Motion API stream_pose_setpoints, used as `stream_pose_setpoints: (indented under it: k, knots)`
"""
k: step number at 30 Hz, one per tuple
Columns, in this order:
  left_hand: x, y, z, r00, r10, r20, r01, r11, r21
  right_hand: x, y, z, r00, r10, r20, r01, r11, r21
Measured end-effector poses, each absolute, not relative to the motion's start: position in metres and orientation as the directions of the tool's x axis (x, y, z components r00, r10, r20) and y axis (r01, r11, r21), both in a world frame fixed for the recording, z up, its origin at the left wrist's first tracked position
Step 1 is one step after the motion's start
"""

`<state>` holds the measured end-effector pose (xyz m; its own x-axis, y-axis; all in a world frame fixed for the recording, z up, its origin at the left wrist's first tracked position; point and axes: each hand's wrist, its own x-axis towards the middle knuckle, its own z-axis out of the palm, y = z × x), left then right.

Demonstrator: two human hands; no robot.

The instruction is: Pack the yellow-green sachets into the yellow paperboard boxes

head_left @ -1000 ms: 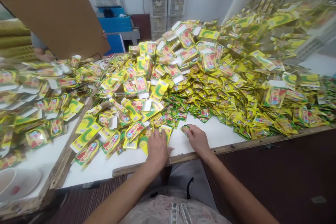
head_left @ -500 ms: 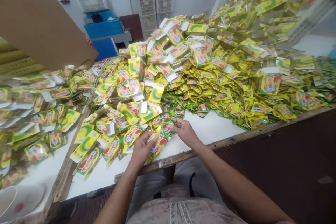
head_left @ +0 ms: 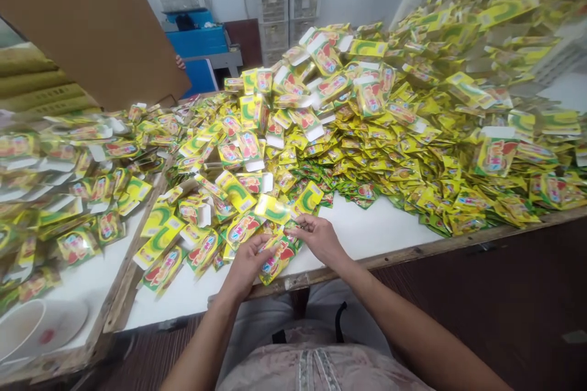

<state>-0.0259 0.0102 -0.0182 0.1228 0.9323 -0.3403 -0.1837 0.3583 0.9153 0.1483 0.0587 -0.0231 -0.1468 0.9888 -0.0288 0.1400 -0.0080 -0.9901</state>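
Near the table's front edge, my left hand [head_left: 247,264] grips a small yellow-and-green printed carton [head_left: 277,261] with red fruit on its face. My right hand [head_left: 318,238] is closed in a pinch at the carton's upper end. What lies between its fingertips is hidden. Beyond both hands lie a loose heap of similar cartons [head_left: 238,192], several with white flaps standing out, and a large mound of small yellow-green sachets [head_left: 389,156]. One yellow carton [head_left: 309,197] rests just past my right fingertips.
A wooden strip [head_left: 137,263] divides the white table; more cartons [head_left: 77,247] lie left of it. At the lower left stands a white tub [head_left: 22,330]. A tilted crate [head_left: 557,52] spills cartons at the right. Behind the big cardboard sheet [head_left: 96,30], another person's fingers [head_left: 180,62] show.
My right hand has come in from the green sachet at its fingertips to the carton's upper end. A yellow carton has slid down the heap towards my hands. The view has swung slightly left.
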Motion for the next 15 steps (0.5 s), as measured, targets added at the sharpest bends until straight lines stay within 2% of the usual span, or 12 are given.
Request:
stream_pose_setpoints:
  k: [4, 7, 9, 11, 13, 15]
  knots:
    - [-0.026, 0.006, -0.017, 0.135, 0.913, -0.385, -0.323, 0.407, 0.854, 0.146, 0.044, -0.018, -0.201, 0.979, 0.045, 0.328, 0.111, -0.938]
    - [-0.025, 0.005, -0.014, 0.115, 0.913, -0.391, -0.351, 0.405, 0.844, 0.148, 0.046, -0.01, -0.241, 0.961, 0.139, 0.424, 0.233, -0.875]
    - [-0.027, 0.006, -0.011, 0.089, 0.917, -0.388, -0.33, 0.395, 0.857, 0.148, 0.06, -0.005, -0.186, 0.955, 0.23, 0.501, 0.294, -0.814]
    - [-0.031, 0.007, -0.009, 0.049, 0.92, -0.39, -0.293, 0.386, 0.875, 0.144, 0.082, -0.001, -0.095, 0.946, 0.311, 0.648, 0.296, -0.702]
    - [-0.034, 0.008, -0.006, -0.005, 0.919, -0.395, -0.264, 0.38, 0.887, 0.137, 0.106, -0.001, -0.078, 0.958, 0.277, 0.795, 0.228, -0.562]
    - [-0.037, 0.009, -0.005, -0.052, 0.915, -0.4, -0.264, 0.374, 0.889, 0.129, 0.124, -0.004, -0.128, 0.984, 0.126, 0.855, 0.174, -0.489]
